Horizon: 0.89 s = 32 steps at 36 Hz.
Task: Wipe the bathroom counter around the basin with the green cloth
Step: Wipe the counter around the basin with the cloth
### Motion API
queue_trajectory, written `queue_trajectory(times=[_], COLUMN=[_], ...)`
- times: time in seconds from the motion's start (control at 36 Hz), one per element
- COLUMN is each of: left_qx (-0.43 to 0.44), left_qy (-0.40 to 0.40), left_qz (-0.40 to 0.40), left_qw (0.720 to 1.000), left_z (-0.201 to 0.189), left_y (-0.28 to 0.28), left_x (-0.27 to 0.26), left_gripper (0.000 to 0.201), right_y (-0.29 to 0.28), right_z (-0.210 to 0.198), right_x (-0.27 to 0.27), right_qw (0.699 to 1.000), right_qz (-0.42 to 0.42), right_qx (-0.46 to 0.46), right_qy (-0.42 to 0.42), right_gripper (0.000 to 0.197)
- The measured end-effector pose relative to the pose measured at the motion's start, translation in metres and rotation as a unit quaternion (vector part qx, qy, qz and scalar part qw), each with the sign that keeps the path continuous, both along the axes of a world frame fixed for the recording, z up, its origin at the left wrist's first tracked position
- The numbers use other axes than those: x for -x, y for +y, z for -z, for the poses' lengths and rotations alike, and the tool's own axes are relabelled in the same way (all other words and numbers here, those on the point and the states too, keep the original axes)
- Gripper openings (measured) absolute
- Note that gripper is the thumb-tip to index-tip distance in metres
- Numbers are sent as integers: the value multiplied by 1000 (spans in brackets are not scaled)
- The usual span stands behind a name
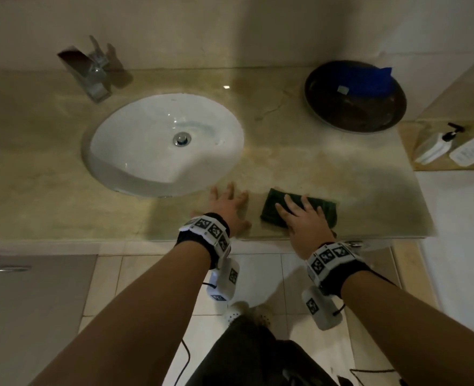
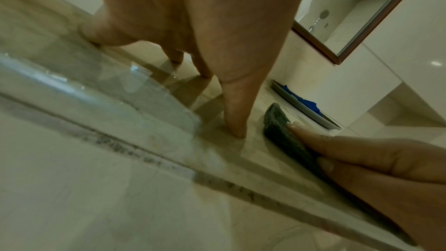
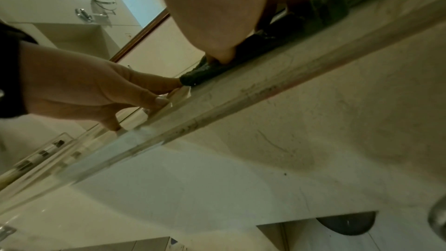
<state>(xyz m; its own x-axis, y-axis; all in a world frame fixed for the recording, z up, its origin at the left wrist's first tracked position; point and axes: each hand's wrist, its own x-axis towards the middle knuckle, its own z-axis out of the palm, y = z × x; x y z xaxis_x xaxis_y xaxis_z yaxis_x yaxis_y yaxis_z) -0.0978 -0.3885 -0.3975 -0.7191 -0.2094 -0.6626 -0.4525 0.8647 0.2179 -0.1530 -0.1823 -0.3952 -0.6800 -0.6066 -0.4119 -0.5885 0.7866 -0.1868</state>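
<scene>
The folded green cloth [image 1: 272,205] [image 2: 282,136] [image 3: 212,72] lies on the beige marble counter [image 1: 327,168] near its front edge, right of the white oval basin [image 1: 158,162]. My right hand [image 1: 300,215] presses flat on the cloth with fingers spread and straight, covering its middle. My left hand [image 1: 227,207] rests flat on the bare counter between the basin and the cloth, fingers spread, holding nothing. In the left wrist view the left fingertips [image 2: 237,131] touch the counter just beside the cloth's edge.
A chrome tap [image 1: 91,71] stands behind the basin at the left. A dark round dish [image 1: 355,112] with a blue cloth [image 1: 366,79] sits at the back right. Two white pump bottles [image 1: 436,146] stand on a ledge at far right. A framed mirror [image 2: 362,31] hangs above.
</scene>
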Motion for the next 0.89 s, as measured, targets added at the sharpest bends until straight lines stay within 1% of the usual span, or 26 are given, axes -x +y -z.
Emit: queue_trajectory(times=[0.19,0.36,0.47,0.56,0.69,0.83,0.89], left_qx=[-2,-4,-7,-11,-14,-5,-9], left_qy=[-2,-6,-7,-3,3,20,31], left_qz=[1,-1,4,-2,-27,-62,-62], left_qw=[1000,1000,1000,1000,1000,998,998], left_z=[-2,-5,-7,-4,0,1,-1], left_y=[1,3,4,2,3,18,30], left_x=[1,2,4,4,2,6,12], left_gripper=[87,86,87,89,90,92,91], right_y=[-4,-13,-25,-25,-13,22,39], right_z=[-5,-3,-8,-8,-4,-2,1], right_x=[-1,12,19,20,24,28,32], right_qw=[1000,1000,999,999,998,998,998], right_qz=[15,-9,-6,-4,-39,-50,-51], right_qx=[-1,-8,-30,-19,-22,-3,0], right_qy=[-17,-12,-33,-30,-39,-33,-23], right_gripper=[60,63,61,60,65,58,57])
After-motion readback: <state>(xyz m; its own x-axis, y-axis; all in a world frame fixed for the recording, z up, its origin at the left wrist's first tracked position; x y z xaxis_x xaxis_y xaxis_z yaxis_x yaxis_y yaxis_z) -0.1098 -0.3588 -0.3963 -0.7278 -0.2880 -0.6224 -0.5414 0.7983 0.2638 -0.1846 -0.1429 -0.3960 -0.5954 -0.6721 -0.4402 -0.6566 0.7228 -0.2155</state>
